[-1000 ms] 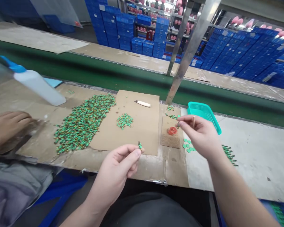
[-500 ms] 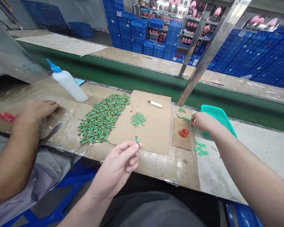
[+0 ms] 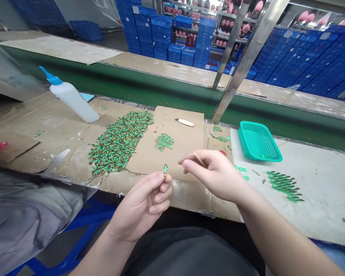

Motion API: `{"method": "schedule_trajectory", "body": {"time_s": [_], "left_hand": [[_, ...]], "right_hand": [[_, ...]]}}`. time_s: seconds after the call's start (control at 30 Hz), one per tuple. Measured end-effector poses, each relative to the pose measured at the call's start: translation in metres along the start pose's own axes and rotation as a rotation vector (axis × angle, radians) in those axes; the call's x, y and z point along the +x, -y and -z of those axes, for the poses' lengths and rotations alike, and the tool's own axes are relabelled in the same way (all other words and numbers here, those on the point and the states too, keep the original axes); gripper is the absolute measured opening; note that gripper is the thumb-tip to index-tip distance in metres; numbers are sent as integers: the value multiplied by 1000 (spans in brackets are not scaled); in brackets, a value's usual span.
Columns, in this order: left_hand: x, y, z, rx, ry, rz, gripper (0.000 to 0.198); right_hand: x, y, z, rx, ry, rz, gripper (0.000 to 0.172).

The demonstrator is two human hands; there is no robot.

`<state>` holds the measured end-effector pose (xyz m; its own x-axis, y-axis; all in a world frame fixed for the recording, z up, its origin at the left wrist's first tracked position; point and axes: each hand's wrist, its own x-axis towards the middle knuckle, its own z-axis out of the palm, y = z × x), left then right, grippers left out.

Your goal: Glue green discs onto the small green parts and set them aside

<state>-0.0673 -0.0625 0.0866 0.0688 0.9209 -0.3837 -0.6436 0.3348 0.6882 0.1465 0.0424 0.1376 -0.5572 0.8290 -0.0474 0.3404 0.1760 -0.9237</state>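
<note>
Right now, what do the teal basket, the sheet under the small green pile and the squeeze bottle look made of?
Teal basket: moulded plastic, slightly glossy; perforated mesh floor. Sheet: brown cardboard, matte, creased at its near edge. Squeeze bottle: probably soft plastic, milky white, blue nozzle cap.

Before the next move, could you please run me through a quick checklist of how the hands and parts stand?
1. Grip: left hand pinches small green piece at its fingertips: ok.
2. Gap: right hand close to the piece, not touching it: ok.
3. Anything held in right hand: cannot tell.
4. View of red cap: not ok, mostly hidden behind right hand.
5. Stand of teal basket, upright on the bench: ok.
</note>
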Motion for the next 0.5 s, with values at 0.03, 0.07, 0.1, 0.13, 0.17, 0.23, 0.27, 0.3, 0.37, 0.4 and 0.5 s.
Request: {"method": "schedule_trajectory", "body": {"time_s": [0.03, 0.07, 0.1, 0.13, 0.17, 0.23, 0.27, 0.3, 0.37, 0.4, 0.5], "left_hand": [[-1, 1, -2, 22, 0, -4, 58], [-3, 3, -4, 45, -3, -13, 59], [-5, 6, -5, 69, -10, -28, 60], [-7, 9, -6, 91, -20, -47, 61], [-10, 12, -6, 110, -31, -70, 62], [-18, 18, -6, 144, -51, -114, 62], [-22, 21, -6, 160, -56, -130, 62], [-26, 23, -6, 176, -58, -141, 61], [-35, 26, -5, 207, -55, -160, 59], [-39, 27, -5, 223, -51, -170, 58], [-49, 30, -4, 274, -23, -195, 59]], "right_hand": [[1, 1, -13, 91, 16, -6, 39], [2, 0, -23, 184, 34, -12, 40], [3, 0, -30, 277, 61, -19, 40], [3, -1, -36, 361, 89, -25, 41], [1, -2, -40, 426, 116, -32, 41], [-5, -3, -44, 492, 160, -42, 43], [-9, -3, -46, 507, 173, -45, 44], [-14, -2, -47, 518, 179, -45, 45], [-24, -1, -49, 542, 181, -46, 49], [-29, 0, -50, 551, 175, -50, 50], [-47, -1, -57, 574, 143, -75, 49]]}}
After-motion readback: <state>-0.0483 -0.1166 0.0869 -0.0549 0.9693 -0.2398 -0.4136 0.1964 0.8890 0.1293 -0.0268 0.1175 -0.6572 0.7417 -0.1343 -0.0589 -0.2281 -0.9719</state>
